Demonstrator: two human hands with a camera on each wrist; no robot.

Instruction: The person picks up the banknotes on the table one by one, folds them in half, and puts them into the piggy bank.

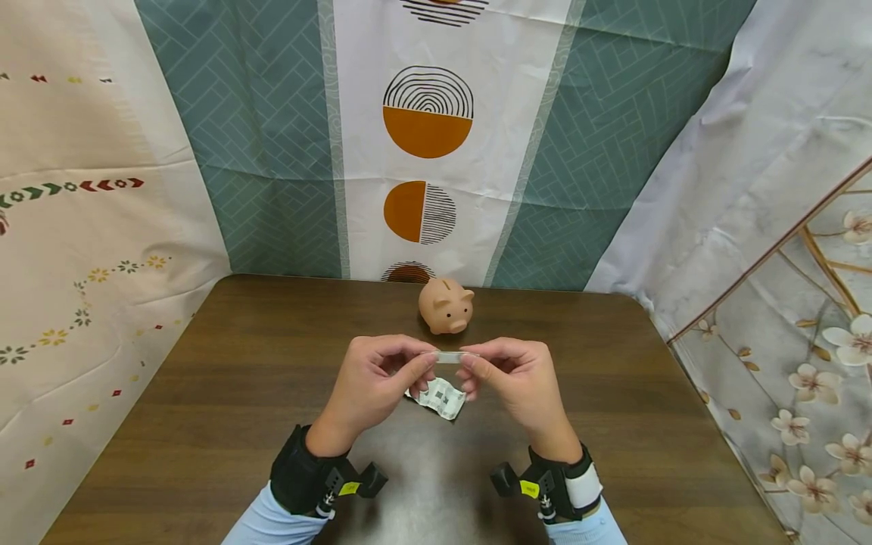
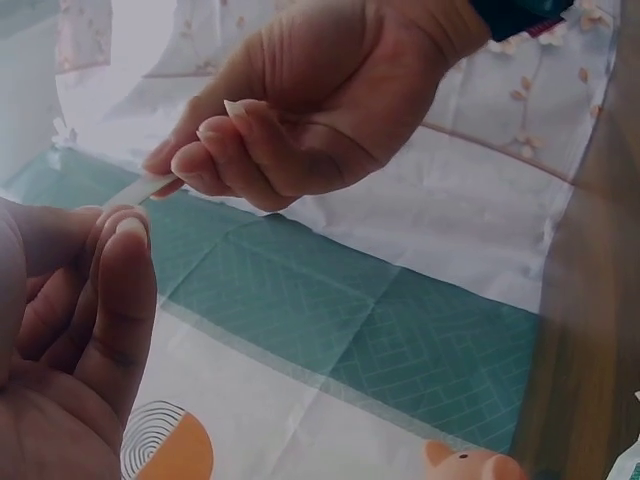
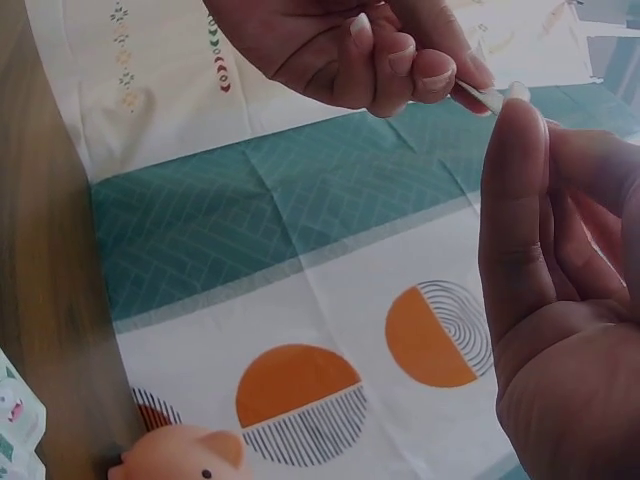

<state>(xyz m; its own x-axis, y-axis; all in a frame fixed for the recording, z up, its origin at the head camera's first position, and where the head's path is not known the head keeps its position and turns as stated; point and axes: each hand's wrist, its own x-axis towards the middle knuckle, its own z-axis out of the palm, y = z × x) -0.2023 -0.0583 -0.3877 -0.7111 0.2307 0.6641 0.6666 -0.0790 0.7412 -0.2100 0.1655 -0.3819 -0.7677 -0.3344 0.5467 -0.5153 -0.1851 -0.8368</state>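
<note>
Between my hands is a short, flat, pale strip (image 1: 448,357), held level above the table. My left hand (image 1: 373,378) pinches its left end between thumb and fingertips. At the other end, the thumb and fingertips of my right hand (image 1: 521,382) pinch it the same way. In the left wrist view the strip (image 2: 142,190) looks thin and whitish, its ends covered by fingers. A crumpled white printed wrapper (image 1: 439,397) lies on the table just below and behind the fingers, partly hidden by the left fingertips.
Beyond the hands, a peach-coloured piggy bank (image 1: 446,305) stands near the back edge of the brown wooden table (image 1: 204,409). Patterned cloths hang behind and at both sides, including a teal and white curtain (image 1: 272,151). Both wrists wear black straps with small cameras.
</note>
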